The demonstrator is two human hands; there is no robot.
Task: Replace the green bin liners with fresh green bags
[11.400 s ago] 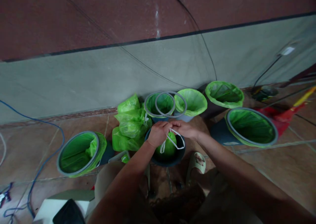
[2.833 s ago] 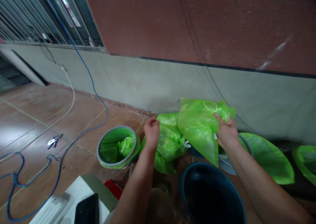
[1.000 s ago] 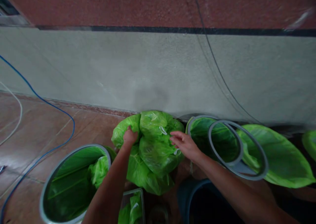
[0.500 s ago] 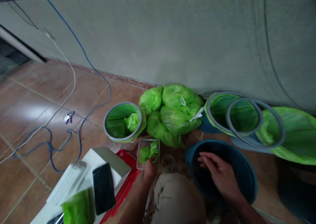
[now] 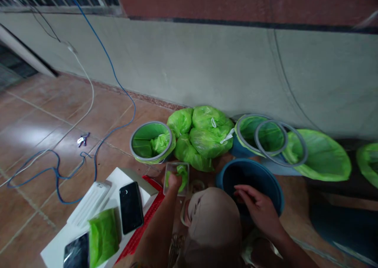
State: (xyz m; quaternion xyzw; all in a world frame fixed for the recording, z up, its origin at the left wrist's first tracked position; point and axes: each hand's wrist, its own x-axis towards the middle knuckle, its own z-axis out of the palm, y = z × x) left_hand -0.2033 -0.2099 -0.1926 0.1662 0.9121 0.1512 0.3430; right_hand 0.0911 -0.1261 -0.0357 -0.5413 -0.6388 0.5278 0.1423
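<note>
My left hand (image 5: 175, 180) reaches into a small clear plastic box (image 5: 167, 190), its fingers closed on a light green plastic bag (image 5: 182, 173) that lies crumpled inside. The fingertips are partly hidden. My right hand (image 5: 257, 206) hangs over the mouth of a dark blue bucket (image 5: 277, 181), thumb and fingers drawn together. Whether anything is between them I cannot make out. Left of the box's far side stands a bin lined in green (image 5: 138, 158), with a grey rim and a crumpled green bag in it.
Full green bags (image 5: 203, 136) are heaped by the wall. To the right, a green-lined bin (image 5: 240, 128) carries loose grey rings (image 5: 304, 152). A white box (image 5: 119, 175) holds a phone (image 5: 130, 207) and a green packet (image 5: 103, 236). Blue cable (image 5: 96, 161) and keys (image 5: 83, 139) lie on the tiles.
My view has tilted upward, showing more wall. In the clear box my left hand has shifted left, and the green bag there looks looser. My right hand stays over the bucket.
</note>
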